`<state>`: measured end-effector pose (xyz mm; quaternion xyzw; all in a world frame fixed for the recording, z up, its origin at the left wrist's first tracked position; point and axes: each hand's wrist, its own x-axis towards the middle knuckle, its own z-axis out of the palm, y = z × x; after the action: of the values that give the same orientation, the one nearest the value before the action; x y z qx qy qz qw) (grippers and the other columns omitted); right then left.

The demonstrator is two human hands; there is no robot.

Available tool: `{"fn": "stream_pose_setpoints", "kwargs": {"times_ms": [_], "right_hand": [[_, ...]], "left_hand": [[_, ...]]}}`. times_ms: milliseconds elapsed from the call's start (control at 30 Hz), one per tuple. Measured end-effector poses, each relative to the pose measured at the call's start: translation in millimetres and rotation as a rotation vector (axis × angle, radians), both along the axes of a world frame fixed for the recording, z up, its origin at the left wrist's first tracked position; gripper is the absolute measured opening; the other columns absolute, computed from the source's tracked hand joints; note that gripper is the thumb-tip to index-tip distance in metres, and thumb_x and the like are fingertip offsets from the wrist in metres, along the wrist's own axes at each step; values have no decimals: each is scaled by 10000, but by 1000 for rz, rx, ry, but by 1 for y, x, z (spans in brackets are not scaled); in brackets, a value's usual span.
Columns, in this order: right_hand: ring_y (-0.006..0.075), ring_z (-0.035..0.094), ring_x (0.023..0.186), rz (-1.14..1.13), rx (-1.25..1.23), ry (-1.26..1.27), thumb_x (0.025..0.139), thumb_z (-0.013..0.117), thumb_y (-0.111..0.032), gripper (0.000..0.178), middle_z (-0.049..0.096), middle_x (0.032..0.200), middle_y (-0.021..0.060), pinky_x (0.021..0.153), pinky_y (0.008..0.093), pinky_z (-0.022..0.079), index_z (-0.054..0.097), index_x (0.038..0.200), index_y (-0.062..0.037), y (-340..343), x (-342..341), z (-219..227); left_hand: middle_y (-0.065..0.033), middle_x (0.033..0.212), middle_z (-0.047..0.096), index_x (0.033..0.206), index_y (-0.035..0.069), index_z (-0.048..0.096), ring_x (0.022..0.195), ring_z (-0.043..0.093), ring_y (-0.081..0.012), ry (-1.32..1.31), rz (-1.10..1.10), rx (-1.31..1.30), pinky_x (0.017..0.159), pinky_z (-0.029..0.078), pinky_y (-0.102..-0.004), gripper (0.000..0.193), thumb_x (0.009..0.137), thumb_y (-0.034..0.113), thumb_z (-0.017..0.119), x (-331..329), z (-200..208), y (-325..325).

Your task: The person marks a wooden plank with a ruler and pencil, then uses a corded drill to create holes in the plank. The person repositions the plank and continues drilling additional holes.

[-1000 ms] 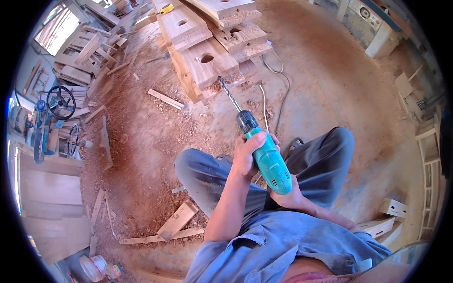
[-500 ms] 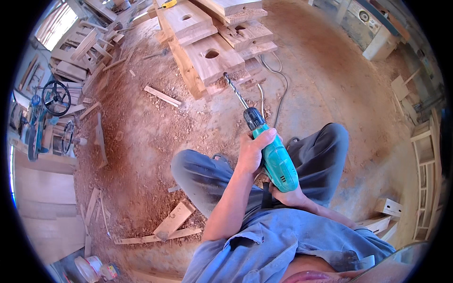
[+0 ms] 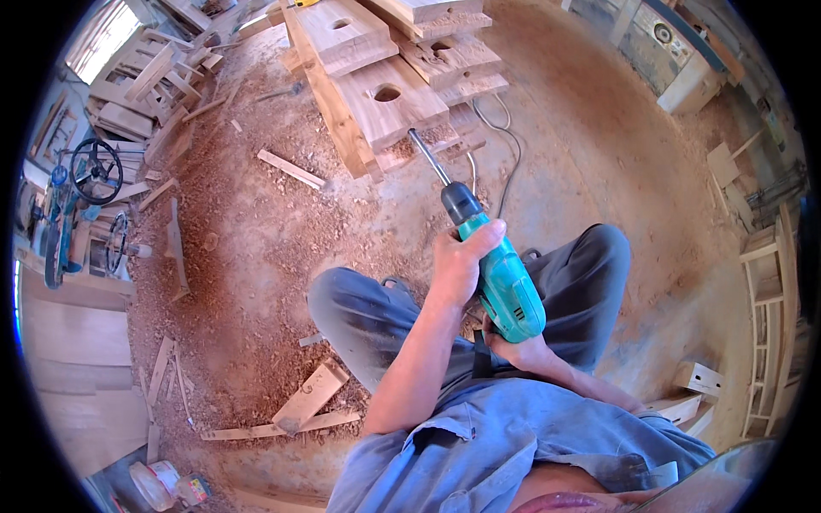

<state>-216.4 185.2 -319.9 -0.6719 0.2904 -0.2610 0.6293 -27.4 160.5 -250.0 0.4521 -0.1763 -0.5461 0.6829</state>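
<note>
A teal power drill [image 3: 511,295] with a black chuck [image 3: 460,202] lies across both my hands. My left hand [image 3: 457,263] is wrapped round the front of its body, thumb on top. My right hand [image 3: 519,349] is closed at the rear by the handle; most of those fingers are hidden under the drill. The long drill bit [image 3: 432,159] points away from me, its tip at the near end face of a thick wooden board [image 3: 400,109]. That board has an oval hole in its top and lies on the stack.
More holed boards [image 3: 346,38] are stacked behind, on a timber beam [image 3: 342,141]. A cord [image 3: 516,162] runs over the floor on the right. Wood chips and offcuts [image 3: 291,168] lie to the left, near a machine with a handwheel [image 3: 96,171]. A wooden frame [image 3: 761,333] stands at right.
The bit's spiral flutes showed clearly before; now they are smeared smooth, as if spinning. The drill's rear has shifted slightly right, and my hands keep their hold.
</note>
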Motion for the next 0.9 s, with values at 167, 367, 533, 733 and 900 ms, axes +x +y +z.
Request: {"fn": "stream_pose_setpoints", "kwargs": {"times_ms": [167, 367, 533, 733, 900], "right_hand": [[170, 654, 1005, 14, -33, 85, 829, 709, 90, 346, 680, 1073, 54, 857, 334, 535, 662, 1151, -29, -6, 12, 9], [148, 649, 943, -22, 48, -30, 802, 706, 132, 353, 675, 999, 36, 800, 300, 529, 656, 1110, -31, -12, 41, 7], [154, 651, 911, -2, 73, -37, 798, 709, 95, 309, 680, 989, 42, 784, 332, 533, 663, 1076, -31, 7, 37, 8], [142, 633, 917, 104, 100, -96, 840, 659, 137, 297, 656, 1016, 32, 763, 311, 528, 632, 1075, -41, -3, 46, 3], [151, 635, 928, -11, 201, 25, 851, 676, 89, 296, 652, 1037, 50, 777, 326, 542, 639, 1120, -32, 7, 49, -6]], "left_hand": [[-168, 843, 700, 981, -34, 643, 672, 700, -252, 45, -2, 19, 636, 613, -400, 381, 884, 312, 766, 13, 5, -6], [-90, 806, 676, 970, -8, 674, 639, 667, -185, 91, 12, -38, 576, 562, -330, 319, 881, 276, 791, 33, 16, -14], [-143, 849, 705, 985, -17, 652, 691, 698, -235, -24, -4, 60, 656, 602, -377, 365, 885, 313, 771, 26, 19, -2], [-142, 851, 709, 1004, -16, 646, 687, 700, -233, -88, 45, 91, 648, 603, -366, 386, 881, 327, 773, 39, 24, -10], [-124, 814, 692, 985, -13, 647, 655, 692, -229, -115, -22, 167, 625, 607, -379, 385, 867, 325, 788, 38, 16, -8]]}}
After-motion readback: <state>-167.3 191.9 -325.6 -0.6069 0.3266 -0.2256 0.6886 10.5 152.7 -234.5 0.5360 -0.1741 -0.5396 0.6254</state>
